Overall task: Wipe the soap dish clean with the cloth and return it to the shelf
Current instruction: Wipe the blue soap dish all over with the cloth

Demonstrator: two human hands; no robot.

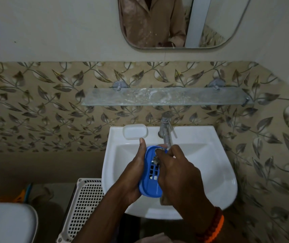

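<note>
Blue soap dish [150,174] is held over the basin of the white sink [210,155], well below the glass shelf [166,96]. Dish is tilted, open side facing up toward the camera, slotted grid in its floor visible. Inside it: a bit of grey cloth [156,159], pressed into the upper half; rest of the cloth is hidden under the hand, with a piece showing below the dish's lower edge.

Left hand [133,174] cups the dish from the left side and underneath, thumb extended up along its rim, fingers wrapped behind it and out of sight. Right hand [177,171] has fingers curled tight, pinching the cloth against the inside of the dish. Orange and brown beaded band [213,225] on the right wrist.

White soap bar [135,131] sits on the sink's back ledge, left of the metal tap [165,130]. Tap spout ends just above the dish's top edge. White perforated basket [84,207] stands left of the sink. Mirror [175,23] on the wall above the shelf.
</note>
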